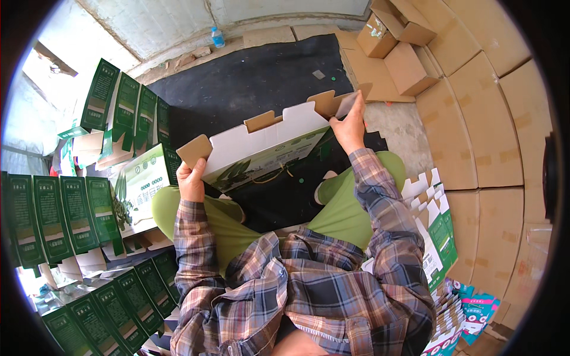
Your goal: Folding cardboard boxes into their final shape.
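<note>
Over black mat (pixel 243 80), I see left hand (pixel 191 183) and right hand (pixel 349 129) pinching end flaps (pixel 195 151) of carton (pixel 264 142); best pull evenly.

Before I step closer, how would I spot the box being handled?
Find the black sheet on the floor. Over its near part, a left hand and a right hand hold opposite ends of a long carton, white along its top side. Unlike the green cartons in rows at the left, this one is held in both hands.
</note>
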A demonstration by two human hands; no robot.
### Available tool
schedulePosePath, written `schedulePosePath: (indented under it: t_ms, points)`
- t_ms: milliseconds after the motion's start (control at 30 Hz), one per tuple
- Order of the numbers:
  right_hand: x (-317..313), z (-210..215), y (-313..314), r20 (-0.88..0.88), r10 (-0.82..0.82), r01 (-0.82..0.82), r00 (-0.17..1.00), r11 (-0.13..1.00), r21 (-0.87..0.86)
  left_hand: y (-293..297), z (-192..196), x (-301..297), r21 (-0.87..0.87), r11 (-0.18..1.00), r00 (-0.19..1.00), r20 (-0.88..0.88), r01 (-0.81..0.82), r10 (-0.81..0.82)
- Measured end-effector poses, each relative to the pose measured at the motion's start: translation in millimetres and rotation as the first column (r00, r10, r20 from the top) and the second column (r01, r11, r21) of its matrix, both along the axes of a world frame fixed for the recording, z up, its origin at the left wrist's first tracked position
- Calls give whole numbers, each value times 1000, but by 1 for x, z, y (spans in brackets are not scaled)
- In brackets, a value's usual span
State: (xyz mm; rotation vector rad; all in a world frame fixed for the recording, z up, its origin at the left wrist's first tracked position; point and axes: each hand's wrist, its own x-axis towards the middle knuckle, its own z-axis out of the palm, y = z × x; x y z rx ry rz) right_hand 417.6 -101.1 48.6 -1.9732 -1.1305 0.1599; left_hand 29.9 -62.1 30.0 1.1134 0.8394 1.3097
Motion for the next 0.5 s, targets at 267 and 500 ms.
schedulePosePath:
  t_ms: [267, 500]
  points:
    - [-11, 11, -14, -165, 123, -85, 979, 971, 222, 3, 10, 7, 12, 945, 945, 18, -326, 326]
    - [1, 34, -29, -498, 437, -250, 749, 883, 398, 7, 14, 8, 27, 852, 852, 38, -523, 522]
